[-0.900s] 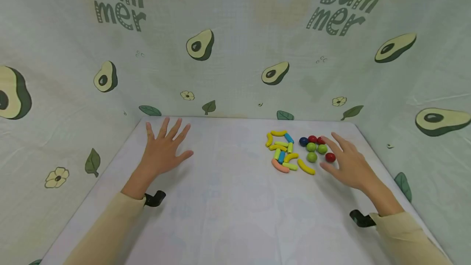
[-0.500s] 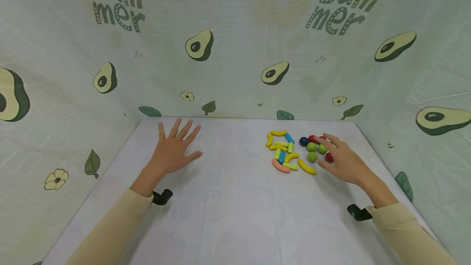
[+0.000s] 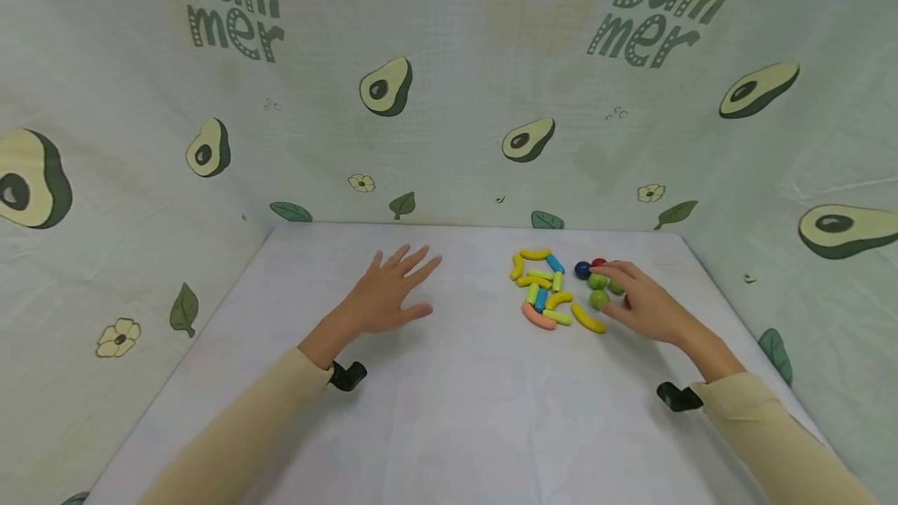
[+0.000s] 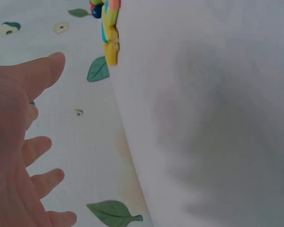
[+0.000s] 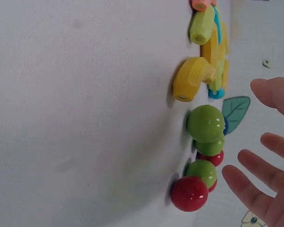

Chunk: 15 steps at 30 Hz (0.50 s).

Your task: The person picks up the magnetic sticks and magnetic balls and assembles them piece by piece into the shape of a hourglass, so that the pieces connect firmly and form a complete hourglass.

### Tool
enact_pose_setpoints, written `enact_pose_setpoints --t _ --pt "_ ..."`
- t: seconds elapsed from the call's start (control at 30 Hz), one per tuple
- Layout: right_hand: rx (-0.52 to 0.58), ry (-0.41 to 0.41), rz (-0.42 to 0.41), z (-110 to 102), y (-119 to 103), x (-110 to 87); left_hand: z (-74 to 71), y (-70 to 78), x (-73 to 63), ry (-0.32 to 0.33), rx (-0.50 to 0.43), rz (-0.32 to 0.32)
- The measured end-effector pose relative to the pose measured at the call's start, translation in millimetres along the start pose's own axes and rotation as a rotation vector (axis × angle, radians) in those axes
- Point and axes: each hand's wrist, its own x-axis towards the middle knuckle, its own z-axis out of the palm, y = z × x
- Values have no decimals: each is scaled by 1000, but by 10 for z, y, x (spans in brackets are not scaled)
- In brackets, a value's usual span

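My left hand (image 3: 384, 296) hovers over the white table left of the pieces, fingers spread, holding nothing. On the right, my right hand (image 3: 648, 309) hangs over a group of small balls, fingers apart and slightly bent, nothing between them. Green balls (image 5: 206, 124), a red ball (image 5: 189, 194) and a dark blue ball (image 3: 583, 270) show there; in the head view this hand partly covers the red ones. Left of the balls lie small curved yellow pieces like toy bananas (image 3: 588, 318), light green sticks (image 3: 557, 318), blue sticks (image 3: 541, 300) and a salmon curved piece (image 3: 539, 316), arranged in a looped figure.
The white table (image 3: 463, 411) is bordered at the back and sides by a pale cloth (image 3: 449, 84) printed with avocados, leaves and lettering. Black wrist cameras (image 3: 348, 376) stick out from both beige sleeves (image 3: 259, 419).
My left hand has moved right and a little nearer, toward the middle of the table. My right hand has shifted slightly left over the balls. The pieces lie as before.
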Motion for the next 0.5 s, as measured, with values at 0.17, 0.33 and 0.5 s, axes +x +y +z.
enact_pose_setpoints --t 0.17,0.33,0.5 --pt "-9 -25 17 36 14 57 92 207 164 -60 -16 64" --pt "-15 -45 44 82 62 87 187 374 306 -118 -50 101" --pt "3 -71 72 122 110 93 315 463 417 -143 -129 111"
